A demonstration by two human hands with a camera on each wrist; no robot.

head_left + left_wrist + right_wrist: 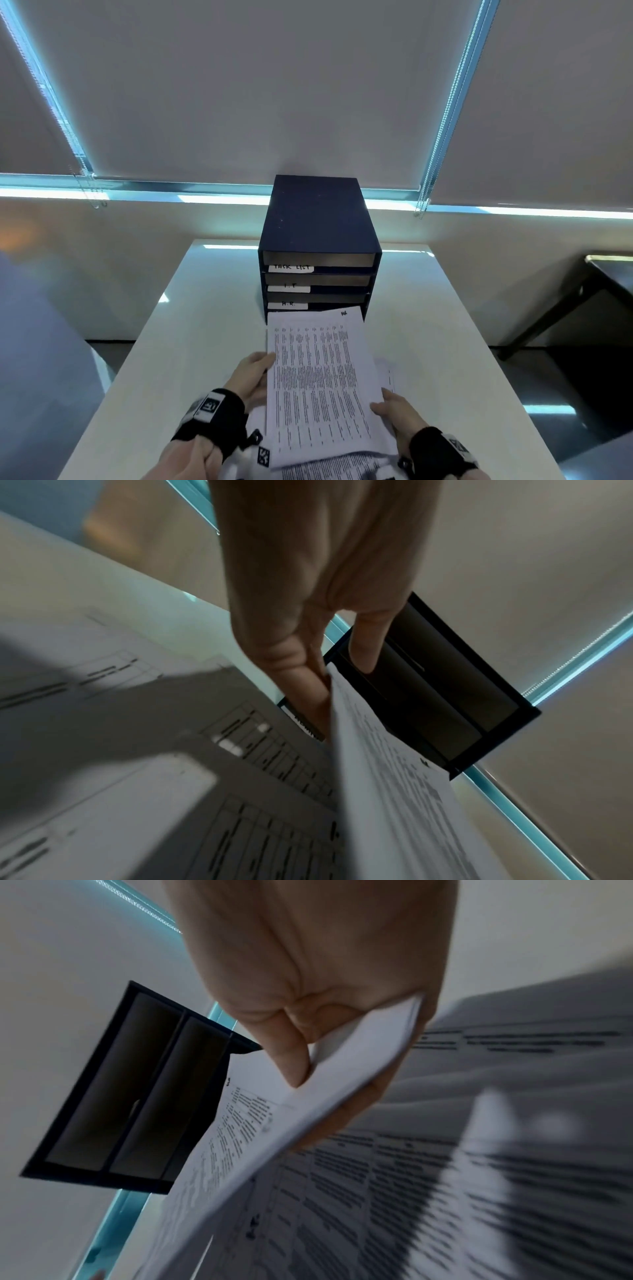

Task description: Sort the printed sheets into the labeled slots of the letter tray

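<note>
Head view: printed sheet [318, 387] shows dense columned text.

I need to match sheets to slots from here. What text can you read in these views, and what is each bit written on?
"TASK LIST": white label on the top slot of the tray.
"I.T": label on the second slot.
"H.R.": label on the third slot.
Two handwritten characters in the corner of the held sheet: too small to read.
The sheet's printed columns: too small and blurred.
Lower label: cut off by a finger, unreadable.
</note>
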